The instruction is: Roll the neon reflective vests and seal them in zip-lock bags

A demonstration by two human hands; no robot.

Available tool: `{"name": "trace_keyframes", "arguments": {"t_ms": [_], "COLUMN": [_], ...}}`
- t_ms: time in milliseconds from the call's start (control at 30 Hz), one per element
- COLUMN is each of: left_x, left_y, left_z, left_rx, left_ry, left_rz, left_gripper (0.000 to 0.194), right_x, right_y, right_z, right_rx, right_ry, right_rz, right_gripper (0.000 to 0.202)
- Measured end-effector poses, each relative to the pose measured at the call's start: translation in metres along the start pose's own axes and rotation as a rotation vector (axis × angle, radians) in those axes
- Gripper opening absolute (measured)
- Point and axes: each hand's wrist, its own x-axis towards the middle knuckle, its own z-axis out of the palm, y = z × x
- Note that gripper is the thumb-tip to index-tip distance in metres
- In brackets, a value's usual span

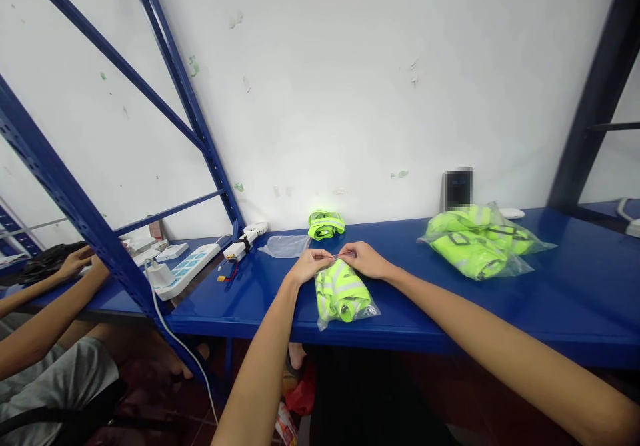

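A clear plastic bag (pixel 345 291) with a folded neon-yellow reflective vest inside lies near the front edge of the blue table. My left hand (pixel 311 265) pinches the top edge of this bag from the left. From the right, my right hand (pixel 364 261) pinches the same edge, its fingertips close to those of the left. Just behind my hands, a rolled neon-yellow vest (pixel 326 225) sits unbagged by the wall. An empty-looking clear bag (pixel 285 246) lies flat to its left.
More bagged yellow vests (pixel 470 243) are piled at the right, before a dark pixelated object (pixel 459 189). At left are a white fan (pixel 255 231), a battery pack with wires (pixel 235 251), a power strip (pixel 190 269) and a blue rack post (pixel 85 213). Beyond it, another person's hands (pixel 77 263) work.
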Motion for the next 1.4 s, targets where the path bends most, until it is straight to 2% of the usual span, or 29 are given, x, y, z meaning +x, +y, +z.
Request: {"name": "trace_keyframes", "arguments": {"t_ms": [167, 300, 367, 533, 700, 933, 1200, 1400], "left_x": [0.0, -0.003, -0.003, -0.004, -0.003, -0.002, -0.001, -0.001], "left_y": [-0.001, 0.002, 0.005, 0.009, 0.009, 0.003, -0.004, -0.003], "left_z": [-0.001, -0.001, 0.0, 0.002, 0.002, 0.002, 0.003, 0.005], "left_rx": [-0.008, 0.011, 0.018, 0.048, 0.02, 0.026, 0.017, 0.047], "left_ry": [0.072, 0.1, 0.087, -0.028, -0.013, 0.005, 0.053, 0.033], "left_rz": [-0.011, -0.024, -0.022, -0.029, -0.017, -0.003, 0.036, 0.029], "left_gripper": [0.033, 0.032, 0.034, 0.039, 0.042, 0.042, 0.041, 0.039], "right_x": [0.002, 0.002, 0.001, 0.002, 0.002, 0.005, 0.01, 0.013], "right_y": [0.005, 0.007, 0.007, 0.01, 0.01, 0.005, 0.015, 0.018], "right_z": [-0.004, -0.005, -0.006, -0.006, -0.004, -0.002, -0.001, -0.002], "right_rx": [0.167, 0.254, 0.264, 0.224, 0.175, 0.308, 0.309, 0.33], "right_ry": [0.028, 0.032, 0.019, 0.01, 0.035, -0.121, -0.16, -0.22], "right_rz": [0.127, 0.153, 0.136, 0.099, 0.084, 0.095, 0.087, 0.097], "right_gripper": [0.03, 0.026, 0.024, 0.024, 0.026, 0.03, 0.037, 0.03]}}
